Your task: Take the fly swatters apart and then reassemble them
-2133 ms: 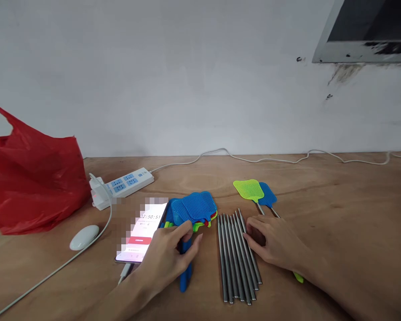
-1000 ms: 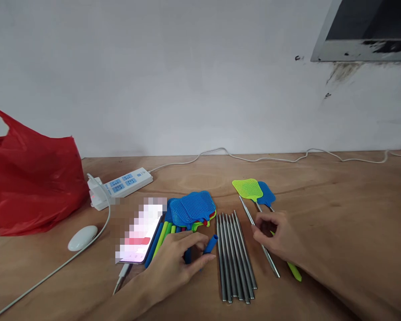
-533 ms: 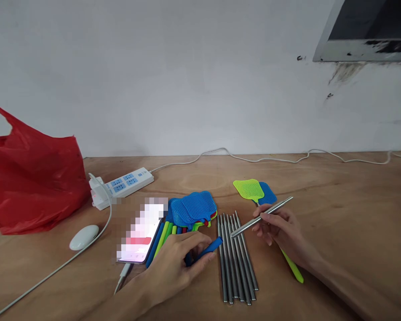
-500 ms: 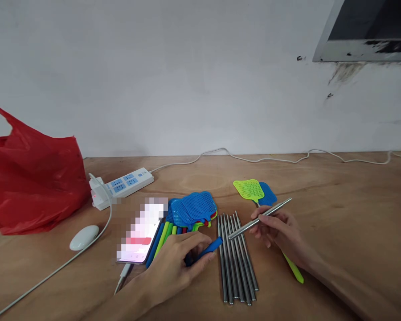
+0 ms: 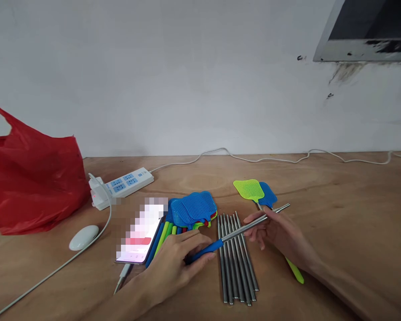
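1. Left hand grips smooth blue handle.
2. Right hand holds shiny metal rod, end meeting handle, above loose rods.
3. Perforated swatter heads, flat phone near left hand.

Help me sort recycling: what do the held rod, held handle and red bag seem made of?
Held rod: polished metal, perhaps steel; silvery, glinting.
Held handle: smooth plastic, probably, though rubber is possible; evenly blue, low sheen.
Red bag: likely thin, glossy plastic film; creased.
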Demonstrator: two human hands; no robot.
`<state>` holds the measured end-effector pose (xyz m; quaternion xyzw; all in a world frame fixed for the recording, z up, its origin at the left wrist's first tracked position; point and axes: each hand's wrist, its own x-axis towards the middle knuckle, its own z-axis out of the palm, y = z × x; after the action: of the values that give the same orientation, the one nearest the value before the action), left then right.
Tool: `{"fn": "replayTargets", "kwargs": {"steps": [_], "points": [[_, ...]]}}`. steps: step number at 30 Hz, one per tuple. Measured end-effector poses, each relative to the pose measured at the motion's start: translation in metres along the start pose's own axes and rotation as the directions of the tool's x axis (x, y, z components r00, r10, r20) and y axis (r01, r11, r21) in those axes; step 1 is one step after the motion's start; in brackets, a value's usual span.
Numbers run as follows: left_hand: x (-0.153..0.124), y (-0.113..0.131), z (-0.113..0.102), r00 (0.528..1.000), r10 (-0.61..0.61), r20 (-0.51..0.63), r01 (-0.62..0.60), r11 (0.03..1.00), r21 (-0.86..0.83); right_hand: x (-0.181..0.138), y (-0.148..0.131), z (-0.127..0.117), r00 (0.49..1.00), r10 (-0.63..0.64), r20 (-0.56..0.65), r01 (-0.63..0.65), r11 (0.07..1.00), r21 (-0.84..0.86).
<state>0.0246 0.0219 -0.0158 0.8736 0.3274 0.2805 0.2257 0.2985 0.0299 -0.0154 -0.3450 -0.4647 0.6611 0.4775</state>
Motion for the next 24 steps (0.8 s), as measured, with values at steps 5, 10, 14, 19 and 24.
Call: {"fn": "replayTargets", "kwargs": {"steps": [5, 10, 14, 19, 24], "points": [[-0.002, 0.0, 0.0, 1.0, 0.005, -0.003, -0.005, 1.0, 0.01, 0.002, 0.005, 0.004, 0.997, -0.049, -0.064, 0.048, 0.999, -0.017], [-0.001, 0.0, 0.001, 1.0, -0.025, -0.004, 0.025, 1.0, 0.004, 0.002, 0.008, 0.0, 0.992, -0.099, -0.085, 0.079, 0.975, -0.208], [0.0, 0.002, 0.001, 1.0, -0.013, 0.015, 0.013, 1.0, -0.017, 0.001, 0.009, -0.001, 0.999, -0.017, -0.046, 0.003, 0.963, -0.269], [-0.002, 0.004, 0.0, 0.999, 0.025, 0.044, -0.022, 0.997, -0.073, -0.004, 0.009, 0.007, 1.0, 0.017, -0.012, -0.02, 0.951, -0.309], [-0.003, 0.003, 0.001, 0.998, 0.028, 0.058, -0.023, 0.996, -0.086, -0.008, 0.006, 0.01, 0.999, 0.035, 0.009, -0.031, 0.947, -0.321]]}}
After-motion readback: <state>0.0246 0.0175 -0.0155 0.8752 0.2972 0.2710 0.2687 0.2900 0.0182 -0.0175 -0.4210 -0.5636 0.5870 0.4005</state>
